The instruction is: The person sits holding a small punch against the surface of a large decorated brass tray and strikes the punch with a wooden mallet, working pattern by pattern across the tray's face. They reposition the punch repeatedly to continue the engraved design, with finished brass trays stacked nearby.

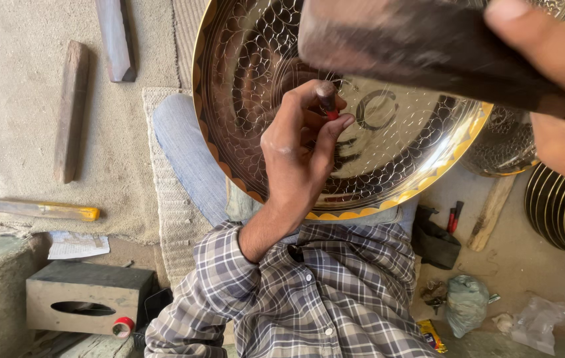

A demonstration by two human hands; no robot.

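A large round brass tray (242, 79) with engraved scale patterns and a scalloped gold rim rests tilted on my lap. My left hand (295, 159) is on the tray's face, pinching a short dark punch (328, 103) with a red end, its tip against the metal near the centre. My right hand (561, 59) is raised close to the camera at the upper right. It grips a dark, blurred wooden mallet (415, 46) that hangs over the tray and hides its top part.
Wooden bars (71, 109) and a yellow-tipped tool (44, 211) lie on the mat at left. A grey slotted box (87, 298) and a red tape roll (122, 327) sit lower left. Another engraved plate (504, 142), stacked dark plates (564, 212) and plastic bags (466, 301) are at right.
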